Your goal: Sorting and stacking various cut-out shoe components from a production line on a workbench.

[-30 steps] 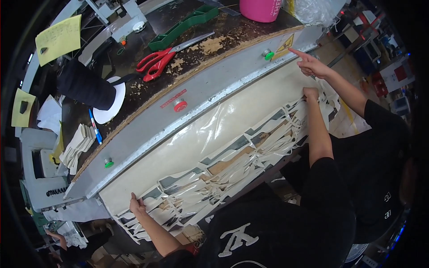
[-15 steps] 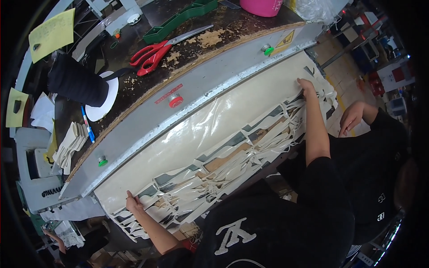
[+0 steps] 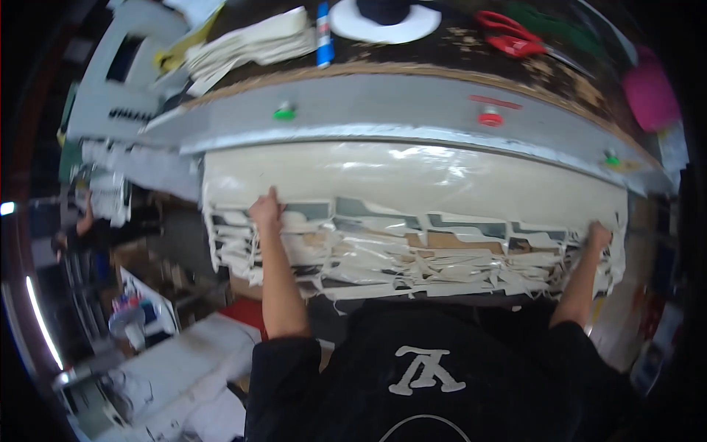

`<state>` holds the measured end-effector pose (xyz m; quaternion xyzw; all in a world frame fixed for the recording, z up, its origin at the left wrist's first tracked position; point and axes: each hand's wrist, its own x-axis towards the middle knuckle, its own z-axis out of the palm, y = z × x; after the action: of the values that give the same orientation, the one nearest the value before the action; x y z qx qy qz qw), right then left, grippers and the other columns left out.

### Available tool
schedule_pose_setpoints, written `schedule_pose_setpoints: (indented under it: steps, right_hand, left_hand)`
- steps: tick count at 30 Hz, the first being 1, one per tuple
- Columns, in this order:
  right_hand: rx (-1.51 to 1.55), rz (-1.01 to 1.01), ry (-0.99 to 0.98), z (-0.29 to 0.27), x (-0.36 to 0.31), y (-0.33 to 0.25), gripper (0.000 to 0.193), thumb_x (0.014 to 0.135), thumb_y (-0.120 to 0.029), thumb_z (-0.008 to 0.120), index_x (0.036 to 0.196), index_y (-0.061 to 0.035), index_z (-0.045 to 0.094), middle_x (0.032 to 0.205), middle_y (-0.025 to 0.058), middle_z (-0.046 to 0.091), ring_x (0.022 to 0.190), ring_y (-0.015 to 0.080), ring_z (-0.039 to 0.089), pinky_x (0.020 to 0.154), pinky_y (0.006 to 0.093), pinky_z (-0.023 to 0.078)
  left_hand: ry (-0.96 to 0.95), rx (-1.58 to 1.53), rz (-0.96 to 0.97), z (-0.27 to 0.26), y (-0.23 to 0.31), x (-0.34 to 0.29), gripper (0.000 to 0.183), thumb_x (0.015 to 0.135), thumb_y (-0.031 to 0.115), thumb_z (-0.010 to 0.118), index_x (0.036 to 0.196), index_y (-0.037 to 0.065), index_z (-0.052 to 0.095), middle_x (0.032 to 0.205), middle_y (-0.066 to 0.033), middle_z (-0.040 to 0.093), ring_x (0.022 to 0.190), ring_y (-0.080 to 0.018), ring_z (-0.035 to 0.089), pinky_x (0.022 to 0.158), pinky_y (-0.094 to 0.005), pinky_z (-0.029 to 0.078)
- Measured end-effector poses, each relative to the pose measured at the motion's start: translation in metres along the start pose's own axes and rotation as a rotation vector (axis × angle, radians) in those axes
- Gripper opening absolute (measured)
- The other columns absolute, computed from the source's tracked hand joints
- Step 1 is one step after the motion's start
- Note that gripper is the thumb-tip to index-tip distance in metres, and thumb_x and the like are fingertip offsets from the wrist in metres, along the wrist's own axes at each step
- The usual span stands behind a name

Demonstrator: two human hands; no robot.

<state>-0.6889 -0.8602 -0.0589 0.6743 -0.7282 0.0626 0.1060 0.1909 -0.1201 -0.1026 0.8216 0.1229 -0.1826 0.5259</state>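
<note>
A glossy cream sheet (image 3: 309, 166) is spread lengthwise along the foot of a grey metal panel (image 3: 383, 110), its far half left uncut. Its near half is pierced by rows of cut-out openings and broken into a tangle of thin cream strips (image 3: 383, 269), between which grey-green and brown patches are seen.

The left hand (image 3: 266, 210) is placed near the sheet's left edge, where the openings begin; one digit is pointed toward the panel, the others are folded. The right hand (image 3: 600, 236) is set near the right edge, its fingers curled in. Contact is made by both, but whether the sheet is pinched cannot be told through the blur.

On the panel, a red push button (image 3: 490, 116) is flanked by two green ones.

Above it, along the near edge of a worn bench (image 3: 449, 57), a stack of cream cut pieces (image 3: 254, 48) is laid toward the left corner, with a blue marker (image 3: 324, 40) just beside it. Farther right, red-handled scissors (image 3: 508, 35) are placed, and a pink container (image 3: 651, 92) is seen toward the right end.
</note>
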Motion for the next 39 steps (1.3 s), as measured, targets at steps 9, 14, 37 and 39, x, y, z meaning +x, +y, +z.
schedule_pose_setpoints:
  steps: [9, 14, 37, 39]
  right_hand:
    - [0.152, 0.452, -0.010, 0.033, -0.078, -0.069, 0.064, 0.080, -0.052, 0.084, 0.118, -0.0004, 0.079, 0.125, 0.0231, 0.076, 0.118, 0.0417, 0.072, 0.103, 0.0510, 0.057]
    - [0.023, 0.435, -0.147, -0.029, -0.071, -0.044, 0.076, 0.084, -0.056, 0.080, 0.132, 0.0019, 0.071, 0.134, 0.0268, 0.071, 0.125, 0.0426, 0.068, 0.105, 0.0522, 0.055]
    - [0.468, -0.924, -0.346, -0.185, -0.467, -0.393, 0.069, 0.099, -0.036, 0.069, 0.160, -0.0102, 0.048, 0.169, 0.0250, 0.037, 0.156, 0.0502, 0.030, 0.127, 0.0662, 0.020]
    - [0.688, -0.875, -0.287, -0.205, -0.501, -0.393, 0.049, 0.096, -0.023, 0.073, 0.143, -0.0089, 0.063, 0.151, 0.0219, 0.056, 0.141, 0.0461, 0.049, 0.122, 0.0638, 0.030]
  left_hand:
    - [0.180, -0.022, 0.018, -0.025, 0.073, -0.046, 0.043, 0.100, 0.021, 0.080, 0.068, 0.002, 0.059, 0.066, -0.0018, 0.056, 0.056, -0.0132, 0.055, 0.056, -0.0322, 0.065]
    - [0.165, 0.347, 0.124, -0.007, 0.075, -0.052, 0.045, 0.089, 0.031, 0.090, 0.070, 0.000, 0.064, 0.063, -0.0093, 0.064, 0.054, -0.0235, 0.064, 0.057, -0.0398, 0.060]
    - [0.385, 1.146, 0.316, -0.117, 0.059, 0.063, 0.092, 0.101, 0.071, 0.047, 0.169, 0.011, 0.033, 0.173, -0.0259, 0.026, 0.159, -0.0470, 0.026, 0.129, -0.0611, 0.020]
    - [0.187, 1.142, 0.423, -0.081, 0.076, 0.030, 0.074, 0.100, 0.057, 0.059, 0.155, 0.008, 0.052, 0.157, -0.0264, 0.051, 0.146, -0.0436, 0.048, 0.123, -0.0588, 0.033]
